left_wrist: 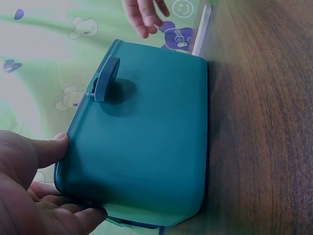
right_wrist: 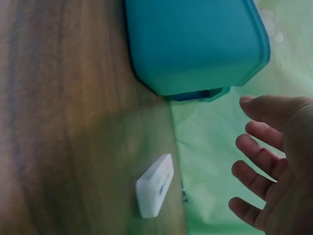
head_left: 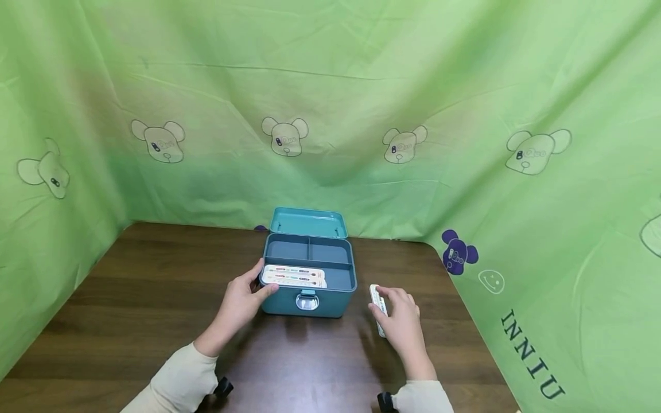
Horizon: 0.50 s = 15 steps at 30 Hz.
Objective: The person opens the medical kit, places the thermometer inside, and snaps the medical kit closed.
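Teal box stands toward the far side of the wooden table, its lid tipped back. My left hand is clamped on the box's left front corner, thumb on the front rim. My right hand, apart from the left, has its fingers parted near a loose white case on the table, right of the box. More white cases lie in the left part of the front compartment. A small clasp sits on the box's front.
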### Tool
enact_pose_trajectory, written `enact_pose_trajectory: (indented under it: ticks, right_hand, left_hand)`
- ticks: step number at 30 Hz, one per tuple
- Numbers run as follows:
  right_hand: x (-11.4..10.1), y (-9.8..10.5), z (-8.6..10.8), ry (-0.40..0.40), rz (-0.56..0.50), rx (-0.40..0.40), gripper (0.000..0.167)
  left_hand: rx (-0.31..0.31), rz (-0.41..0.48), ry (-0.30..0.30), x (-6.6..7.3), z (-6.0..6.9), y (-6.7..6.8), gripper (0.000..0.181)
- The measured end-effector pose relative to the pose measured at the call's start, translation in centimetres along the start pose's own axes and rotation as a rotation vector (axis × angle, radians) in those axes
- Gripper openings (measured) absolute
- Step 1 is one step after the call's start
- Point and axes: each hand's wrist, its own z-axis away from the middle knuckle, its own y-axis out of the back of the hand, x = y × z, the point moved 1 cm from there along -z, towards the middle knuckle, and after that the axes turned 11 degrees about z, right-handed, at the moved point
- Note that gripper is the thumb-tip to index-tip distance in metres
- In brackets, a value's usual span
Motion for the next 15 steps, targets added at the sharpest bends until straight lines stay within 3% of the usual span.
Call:
enact_pose_trajectory:
  ticks: [4,15]
  right_hand:
    - [0.6,-0.3,0.7,-0.053,0.048,-0.026,0.046]
    - [2.4,-1.6,2.1,-0.270,0.115,-0.206,0.074]
  left_hand:
    - [-0.001,-0.011,0.007,0.0,0.1,-0.1,0.074]
    - [-0.003,-0.005,0.011,0.1,0.0,-0.1,0.075]
